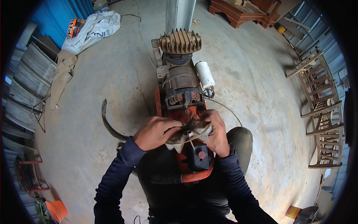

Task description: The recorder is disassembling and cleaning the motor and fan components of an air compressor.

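Both hands are at a dirty whitish plastic fan wheel (174, 146) with pointed blades, just below the open end of an electric motor (182, 81). Fingers of my left hand (154, 131) are bent and pressed together on its left side. My right hand (217, 136) grips its right edge. The motor belongs to an air compressor with a finned cylinder head (181, 42) at the far end; copper windings and a shaft show at the near end. A white capacitor (204, 74) sits along its right side. Under the fan are a black switch box (198, 158) and an orange handle (197, 176) with a black grip.
A black hose (108, 123) curves out to the left. Beyond the compressor stands a steel post (181, 15). A white sack (97, 31) lies far left, wooden frames (322, 97) line the right wall, and an orange bucket (56, 211) is near left.
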`<state>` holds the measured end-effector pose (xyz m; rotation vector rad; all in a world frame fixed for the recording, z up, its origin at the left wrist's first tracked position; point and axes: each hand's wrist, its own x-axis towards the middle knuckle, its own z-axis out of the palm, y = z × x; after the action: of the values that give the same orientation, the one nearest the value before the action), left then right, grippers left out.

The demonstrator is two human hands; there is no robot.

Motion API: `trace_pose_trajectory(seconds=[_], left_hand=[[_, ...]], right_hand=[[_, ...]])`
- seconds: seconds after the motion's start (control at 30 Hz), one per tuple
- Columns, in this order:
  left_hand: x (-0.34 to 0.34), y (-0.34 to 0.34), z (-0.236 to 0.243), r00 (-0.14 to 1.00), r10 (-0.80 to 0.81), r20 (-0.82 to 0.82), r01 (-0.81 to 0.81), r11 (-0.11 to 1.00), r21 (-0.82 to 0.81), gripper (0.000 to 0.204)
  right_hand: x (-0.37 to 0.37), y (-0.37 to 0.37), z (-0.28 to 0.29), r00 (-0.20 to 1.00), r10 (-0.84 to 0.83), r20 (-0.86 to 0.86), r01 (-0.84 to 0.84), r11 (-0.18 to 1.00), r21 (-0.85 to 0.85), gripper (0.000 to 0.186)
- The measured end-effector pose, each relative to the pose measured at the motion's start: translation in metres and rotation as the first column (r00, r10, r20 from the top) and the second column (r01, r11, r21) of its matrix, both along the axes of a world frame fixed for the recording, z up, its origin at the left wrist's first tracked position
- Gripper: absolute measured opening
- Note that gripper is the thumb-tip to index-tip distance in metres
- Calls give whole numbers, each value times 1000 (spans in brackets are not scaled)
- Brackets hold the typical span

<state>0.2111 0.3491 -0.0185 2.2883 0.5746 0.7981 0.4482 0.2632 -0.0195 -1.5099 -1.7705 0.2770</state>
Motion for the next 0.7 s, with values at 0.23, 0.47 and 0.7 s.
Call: trace_pose_trajectory(seconds=[0.23,0.47,0.7], left_hand=[[9,-10,4,991,77,109,-66,993,-99,14],[5,-5,12,995,67,73,-56,989,-133,18],[-7,-2,7,998,27,60,-20,993,-116,32]], right_hand=[[-3,9,21,936,300,-182,-292,954,70,28],[3,24,25,881,466,-80,-472,878,-79,27],[-4,32,10,873,470,-133,-486,861,-149,29]])
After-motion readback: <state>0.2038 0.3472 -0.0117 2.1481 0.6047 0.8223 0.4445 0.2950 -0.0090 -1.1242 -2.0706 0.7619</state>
